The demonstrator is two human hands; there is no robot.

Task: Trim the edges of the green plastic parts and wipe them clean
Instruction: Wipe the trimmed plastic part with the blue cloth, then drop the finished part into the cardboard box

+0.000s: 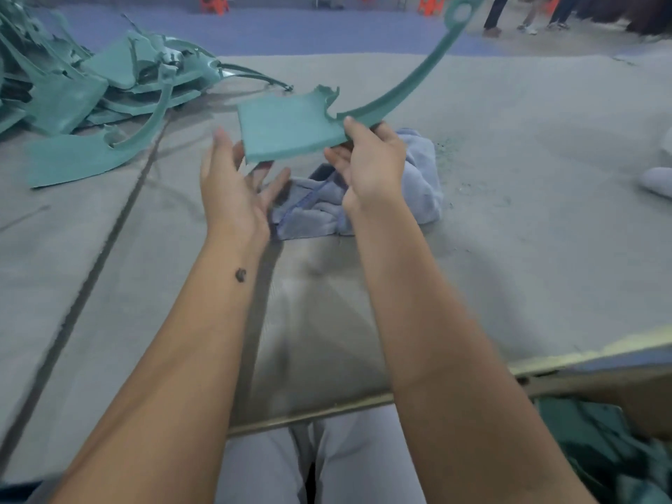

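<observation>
One green plastic part point(291, 125) is lifted above the grey table point(509, 147), pinched at its near edge by the right hand point(367, 161); the left hand point(232, 183) waits just beside it with fingers spread, gripping nothing. One crumpled blue cloth point(363, 198) lies beneath both hands, partly hidden by them. A tangled pile of green parts point(94, 89) too jumbled to count sits far left.

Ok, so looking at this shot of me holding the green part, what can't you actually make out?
From the head view:
- Underside of the held green plastic part: faces away.
- Left hand fingertips: behind the part, blurred, so contact is unclear.
- Much of the blue cloth: hidden by the right hand.
- Pile of green parts: cut by the left edge, count unclear.
- White object: cut by the right edge.
</observation>
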